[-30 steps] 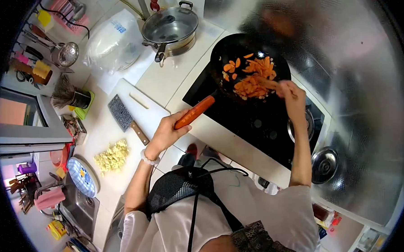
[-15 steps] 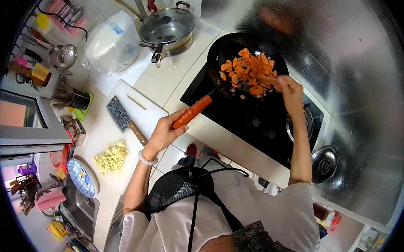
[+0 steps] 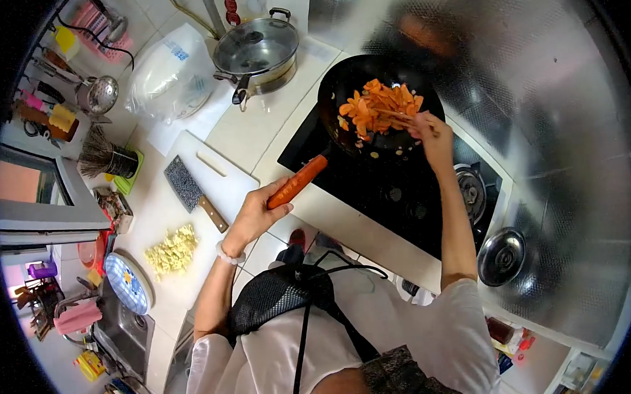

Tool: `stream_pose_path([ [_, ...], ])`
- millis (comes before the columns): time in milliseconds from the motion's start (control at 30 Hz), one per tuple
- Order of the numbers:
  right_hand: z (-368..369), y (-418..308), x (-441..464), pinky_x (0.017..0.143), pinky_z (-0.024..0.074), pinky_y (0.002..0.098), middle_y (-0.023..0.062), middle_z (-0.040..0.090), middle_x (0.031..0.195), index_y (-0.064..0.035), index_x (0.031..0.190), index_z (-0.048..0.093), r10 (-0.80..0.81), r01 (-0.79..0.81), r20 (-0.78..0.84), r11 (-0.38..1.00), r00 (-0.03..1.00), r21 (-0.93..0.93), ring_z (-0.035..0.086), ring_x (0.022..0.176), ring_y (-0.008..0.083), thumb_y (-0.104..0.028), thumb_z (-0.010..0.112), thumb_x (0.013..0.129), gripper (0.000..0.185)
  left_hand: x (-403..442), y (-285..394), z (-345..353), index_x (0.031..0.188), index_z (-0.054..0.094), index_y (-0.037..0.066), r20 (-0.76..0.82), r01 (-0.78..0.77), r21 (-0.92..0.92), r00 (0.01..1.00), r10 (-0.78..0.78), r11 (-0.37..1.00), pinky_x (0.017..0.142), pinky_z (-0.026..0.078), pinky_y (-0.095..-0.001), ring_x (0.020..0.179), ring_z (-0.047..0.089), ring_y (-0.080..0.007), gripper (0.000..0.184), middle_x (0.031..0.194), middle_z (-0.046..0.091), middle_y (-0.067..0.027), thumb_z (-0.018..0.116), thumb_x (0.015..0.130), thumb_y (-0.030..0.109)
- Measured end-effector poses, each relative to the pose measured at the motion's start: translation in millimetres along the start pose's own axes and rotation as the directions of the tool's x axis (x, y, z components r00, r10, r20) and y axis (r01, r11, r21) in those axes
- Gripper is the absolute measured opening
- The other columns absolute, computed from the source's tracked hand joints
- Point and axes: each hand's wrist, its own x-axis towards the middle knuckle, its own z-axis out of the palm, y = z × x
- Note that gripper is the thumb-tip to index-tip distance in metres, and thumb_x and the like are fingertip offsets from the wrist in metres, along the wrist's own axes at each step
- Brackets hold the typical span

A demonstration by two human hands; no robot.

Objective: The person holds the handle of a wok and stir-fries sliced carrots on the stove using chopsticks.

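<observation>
My left hand is wrapped round the red-brown handle of a black wok on the stove. Inside the wok lie orange carrot slices, heaped towards the middle, with small pale pieces scattered around them. My right hand is closed on thin wooden chopsticks at the wok's near right side. Their tips reach in among the carrots.
Left of the stove, a white cutting board carries a cleaver and chopped pale-yellow pieces. Behind stands a lidded pot beside a bagged item. A blue-checked plate is near the sink; a dark lid lies right.
My right hand has shifted slightly left with the chopsticks, and the carrots are gathered into a tighter heap. My left hand stays on the wok handle. The view has shifted slightly.
</observation>
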Motion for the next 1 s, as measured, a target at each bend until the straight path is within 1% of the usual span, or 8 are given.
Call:
stream_pose_path([
  [167,-59.8,-34.6,-6.2,0.058,0.0530,0.0252,0.0095,0.067,0.081,0.0033,0.097,0.063,0.016,-0.017,-0.190,1.000,0.982,0.000,0.065,0.065,0.0141,-0.024,0.058,0.094,0.028,0.5,-3.2,1.0,0.130,0.049,-0.003,-0.023,-0.039,0.000,0.999,0.039,0.999,0.085,0.048,-0.0284,0.091,0.063,-0.0197,0.055,0.106,0.065,-0.0200,0.070,0.080,0.008],
  [267,-64.7,-10.0,1.6,0.058,0.0531,0.0249,0.0097,0.067,0.082,0.0036,0.095,0.063,0.057,-0.091,-0.325,0.992,0.944,-0.089,0.065,0.065,0.0145,-0.023,0.057,0.094,0.027,2.2,-6.1,0.6,0.132,0.047,-0.001,0.007,0.001,-0.001,1.000,-0.001,1.000,0.089,0.044,-0.0265,0.097,0.056,-0.0127,0.056,0.113,0.064,-0.0148,0.069,0.082,0.010],
  [333,-45.4,13.9,3.7,0.059,0.0538,0.0263,0.0102,0.067,0.082,0.0038,0.095,0.063,0.081,-0.067,-0.140,0.992,0.987,0.106,0.065,0.067,0.0148,-0.023,0.057,0.095,0.027,1.8,-1.8,-0.6,0.132,0.047,-0.002,0.031,0.043,0.014,0.999,-0.043,0.999,0.090,0.044,-0.0260,0.099,0.056,-0.0130,0.056,0.114,0.063,-0.0147,0.069,0.082,0.010],
  [433,-8.5,7.0,0.3,0.063,0.0549,0.0283,0.0112,0.067,0.084,0.0039,0.100,0.062,0.076,-0.075,-0.006,0.993,0.997,0.087,0.066,0.073,0.0172,-0.020,0.056,0.095,0.025,1.3,-4.1,1.6,0.132,0.047,-0.002,0.012,0.027,0.000,1.000,-0.027,1.000,0.091,0.044,-0.0260,0.099,0.056,-0.0133,0.056,0.113,0.063,-0.0147,0.069,0.082,0.010],
  [600,-34.9,-16.2,16.3,0.058,0.0536,0.0267,0.0106,0.066,0.083,0.0028,0.095,0.062,0.015,0.003,-0.131,0.991,0.991,0.137,0.064,0.064,0.0156,-0.019,0.053,0.096,0.024,-0.8,1.5,2.5,0.130,0.048,-0.002,-0.029,-0.029,0.026,0.999,0.030,0.999,0.087,0.046,-0.0279,0.093,0.060,-0.0171,0.055,0.106,0.065,-0.0173,0.069,0.081,0.009],
  [700,-51.5,-13.2,36.0,0.058,0.0524,0.0249,0.0095,0.066,0.081,0.0028,0.093,0.063,-0.017,-0.001,-0.242,0.997,0.970,-0.077,0.063,0.064,0.0140,-0.021,0.055,0.096,0.025,-0.8,-0.9,2.8,0.129,0.049,-0.002,-0.048,-0.054,0.017,0.997,0.055,0.998,0.084,0.048,-0.0292,0.089,0.063,-0.0204,0.054,0.101,0.065,-0.0199,0.069,0.080,0.009],
  [867,-9.3,22.7,46.6,0.060,0.0524,0.0257,0.0092,0.066,0.081,0.0048,0.095,0.063,0.019,-0.006,-0.085,0.988,0.996,0.154,0.063,0.066,0.0131,-0.023,0.059,0.093,0.028,0.5,-1.7,2.9,0.129,0.050,-0.001,-0.043,-0.053,0.022,0.998,0.054,0.998,0.084,0.048,-0.0292,0.089,0.063,-0.0210,0.054,0.102,0.065,-0.0205,0.069,0.080,0.008],
  [1000,5.9,-8.1,34.1,0.063,0.0559,0.0265,0.0135,0.067,0.084,0.0064,0.099,0.063,0.069,-0.080,0.083,0.989,0.994,0.128,0.067,0.069,0.0179,-0.025,0.056,0.094,0.033,-0.1,0.9,2.0,0.128,0.051,-0.001,-0.031,-0.034,0.031,0.999,0.035,0.999,0.084,0.048,-0.0294,0.087,0.064,-0.0220,0.053,0.101,0.065,-0.0205,0.069,0.079,0.008],
])
